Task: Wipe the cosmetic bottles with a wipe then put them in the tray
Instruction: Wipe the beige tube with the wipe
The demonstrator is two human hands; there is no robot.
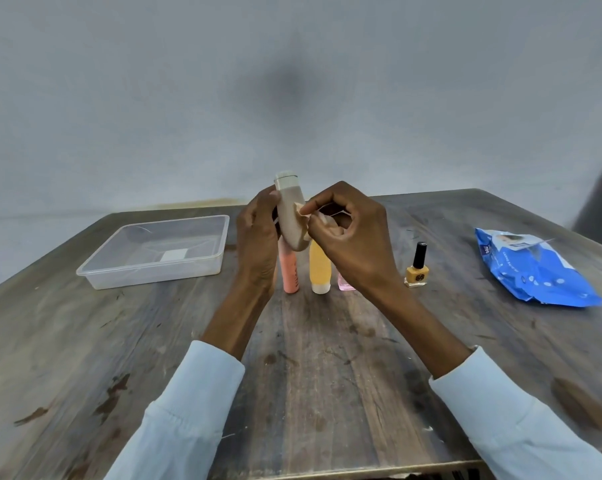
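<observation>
My left hand (258,233) grips a beige cosmetic bottle (290,209) with a pale cap, held tilted above the table. My right hand (348,233) pinches a small wipe (301,216) and presses it against the bottle's side. Behind my hands stand a pink tube (290,271), a yellow bottle with a white cap (319,268) and a small pink bottle (345,284), partly hidden. A yellow nail polish bottle with a black cap (417,268) stands to the right. The clear plastic tray (119,271) lies at the left, holding no bottles.
A blue wipes pack (535,268) lies at the right of the wooden table (327,358). A grey wall runs behind the table. A dark object shows at the right edge (601,202).
</observation>
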